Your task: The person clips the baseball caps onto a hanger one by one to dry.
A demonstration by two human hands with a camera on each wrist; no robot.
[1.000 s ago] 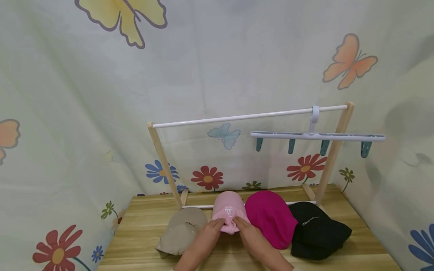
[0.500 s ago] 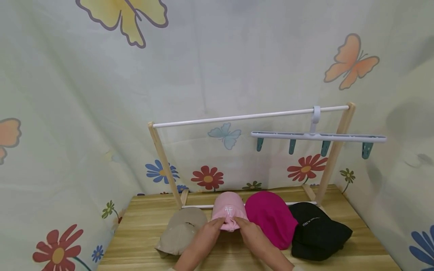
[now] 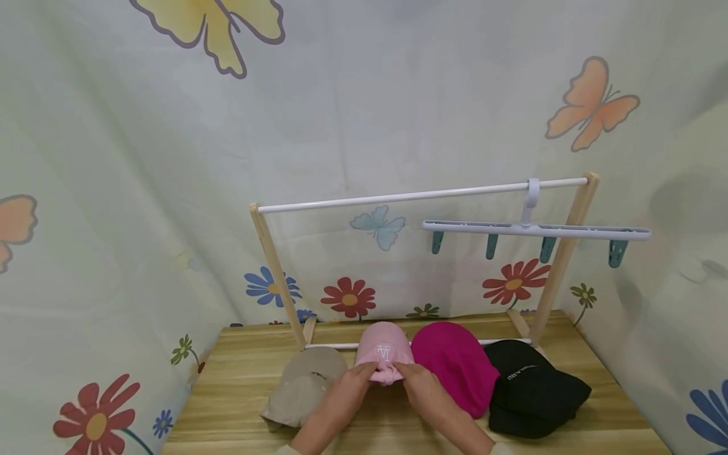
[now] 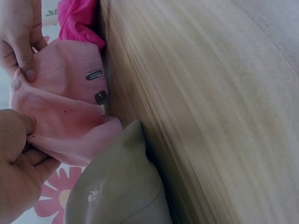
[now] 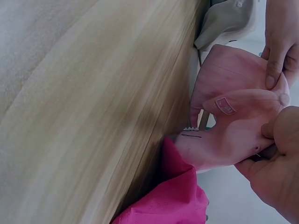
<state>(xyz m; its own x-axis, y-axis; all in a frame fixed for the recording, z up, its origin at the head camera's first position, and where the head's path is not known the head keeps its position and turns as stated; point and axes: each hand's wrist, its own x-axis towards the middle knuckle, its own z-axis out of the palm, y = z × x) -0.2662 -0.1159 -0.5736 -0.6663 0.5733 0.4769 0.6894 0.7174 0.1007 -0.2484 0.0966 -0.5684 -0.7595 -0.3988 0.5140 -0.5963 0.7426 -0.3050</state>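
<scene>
A pink baseball cap [image 3: 383, 341] with white letters on its front is in both hands, its crown pinched at the near side. The left hand [image 3: 354, 387] pinches the cap's left side between thumb and fingers; the right hand [image 3: 418, 382] does the same on the right. In the left wrist view the pink cap [image 4: 70, 98] shows its back strap with a metal buckle. The right wrist view has the cap [image 5: 233, 107] with its back opening and a small patch. Beige cap [image 3: 307, 388] lies left of it, magenta cap [image 3: 455, 366] right.
A black cap [image 3: 531, 388] lies at the right on the wooden table [image 3: 227, 379]. Behind stands a rack with a white rail [image 3: 398, 197] and wooden posts. From the rail hangs a white hanger [image 3: 483, 227] with several green clips [image 3: 491, 246]. Flowered cloth surrounds everything.
Both hands keep their pinch on the pink cap. The cap's near edge has drawn up slightly and its crown has folded a little; the other caps have not moved.
</scene>
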